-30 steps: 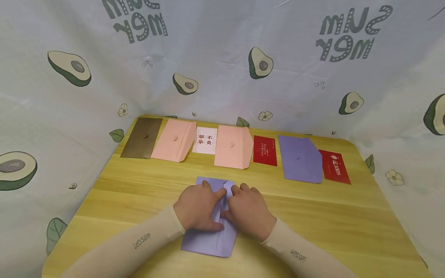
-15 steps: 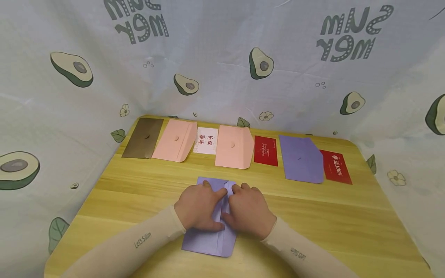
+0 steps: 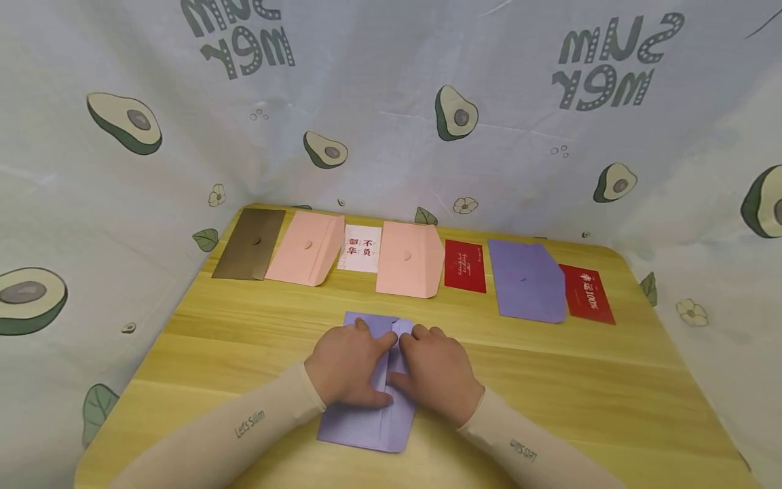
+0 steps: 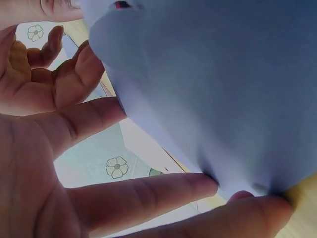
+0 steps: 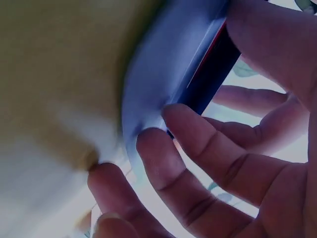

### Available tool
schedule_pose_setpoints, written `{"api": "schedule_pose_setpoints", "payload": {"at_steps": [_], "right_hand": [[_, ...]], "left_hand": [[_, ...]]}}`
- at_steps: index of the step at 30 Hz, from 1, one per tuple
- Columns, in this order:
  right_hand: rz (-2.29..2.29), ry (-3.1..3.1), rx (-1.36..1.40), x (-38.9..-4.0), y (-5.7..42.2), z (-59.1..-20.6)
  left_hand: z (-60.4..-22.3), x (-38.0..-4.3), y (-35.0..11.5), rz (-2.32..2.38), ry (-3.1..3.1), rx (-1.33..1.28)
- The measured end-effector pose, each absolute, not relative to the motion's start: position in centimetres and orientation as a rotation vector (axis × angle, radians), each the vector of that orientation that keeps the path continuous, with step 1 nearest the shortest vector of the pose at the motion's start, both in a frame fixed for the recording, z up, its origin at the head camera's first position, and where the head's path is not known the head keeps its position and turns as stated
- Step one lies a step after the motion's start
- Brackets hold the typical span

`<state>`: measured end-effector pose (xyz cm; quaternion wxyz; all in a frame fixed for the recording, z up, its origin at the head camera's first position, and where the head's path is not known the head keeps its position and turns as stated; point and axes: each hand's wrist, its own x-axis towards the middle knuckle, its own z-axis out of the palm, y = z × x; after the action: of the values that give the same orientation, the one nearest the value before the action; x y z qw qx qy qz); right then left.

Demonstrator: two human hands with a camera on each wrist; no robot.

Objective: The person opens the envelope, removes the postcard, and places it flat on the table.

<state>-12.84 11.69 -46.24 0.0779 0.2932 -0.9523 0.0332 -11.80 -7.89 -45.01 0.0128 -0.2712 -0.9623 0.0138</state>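
In the head view a purple envelope (image 3: 351, 426) lies on the table, its flap (image 3: 400, 424) on the right. My left hand (image 3: 349, 363) rests on its body with straight, spread fingers pressing the paper; the left wrist view shows the fingertips (image 4: 203, 186) along its edge. My right hand (image 3: 441, 370) holds the flap with bent fingers, the thumb by the fold. Close up in the right wrist view, fingertips (image 5: 158, 146) touch the flap beside the parted opening. A thin red edge (image 5: 214, 42) shows inside; what it belongs to is mostly hidden.
Along the table's (image 3: 611, 394) far side lie a brown envelope (image 3: 247, 251), two pink envelopes (image 3: 303, 255), a white card (image 3: 360, 263), two red cards (image 3: 466, 278) and another purple envelope (image 3: 525, 292). An avocado-print curtain (image 3: 391, 68) stands behind.
The fingers of my right hand have shifted slightly on the flap, the index finger a little further left. My left hand and the envelope stay in place.
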Motion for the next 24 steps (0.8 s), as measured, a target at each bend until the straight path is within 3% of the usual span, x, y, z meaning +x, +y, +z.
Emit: {"api": "schedule_pose_setpoints", "payload": {"at_steps": [24], "right_hand": [[0.57, -3.272, 0.777, -14.7, 12.4, -45.4]], "left_hand": [[-45.5, -11.8, -7.8, 0.052, -2.969, -0.852]]}}
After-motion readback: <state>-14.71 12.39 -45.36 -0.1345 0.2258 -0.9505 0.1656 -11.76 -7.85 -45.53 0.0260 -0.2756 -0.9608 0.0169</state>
